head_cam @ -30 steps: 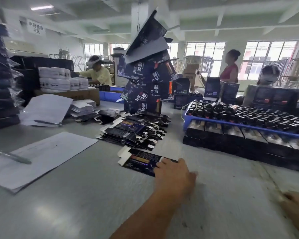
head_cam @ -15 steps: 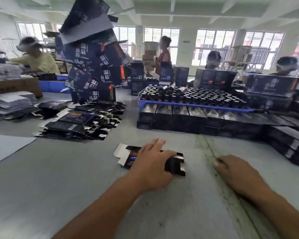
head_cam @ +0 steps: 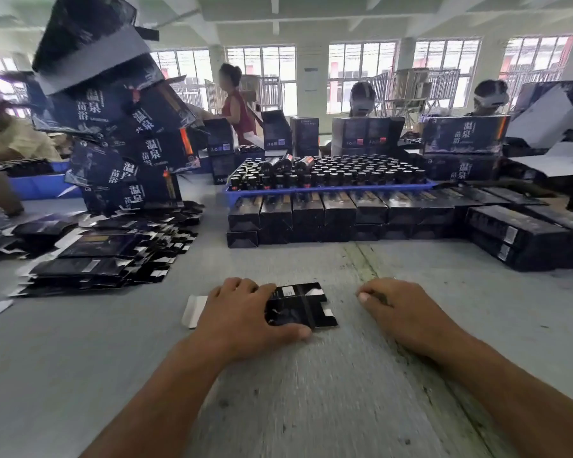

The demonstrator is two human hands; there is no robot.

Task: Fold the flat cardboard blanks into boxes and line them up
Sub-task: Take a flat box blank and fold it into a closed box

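Note:
A flat black cardboard blank [head_cam: 300, 307] with a white flap at its left end lies on the grey table [head_cam: 311, 391] in front of me. My left hand [head_cam: 245, 317] covers its left half, fingers curled over the far edge and thumb along the near edge, gripping it. My right hand [head_cam: 401, 312] rests on the table just right of the blank, fingers loosely bent, holding nothing. A pile of flat blanks [head_cam: 96, 256] lies at the left. Folded black boxes [head_cam: 311, 214] stand in a row beyond the blank.
A blue tray [head_cam: 328, 188] of dark bottles sits behind the row. More boxes [head_cam: 523, 236] are stacked at the right. A leaning tower of large dark cartons [head_cam: 119, 127] rises at the left. Several people work at the far side.
My left hand pulled the blank nearer and its fingers curled around it. My right hand moved in beside the blank. My view swung right and down.

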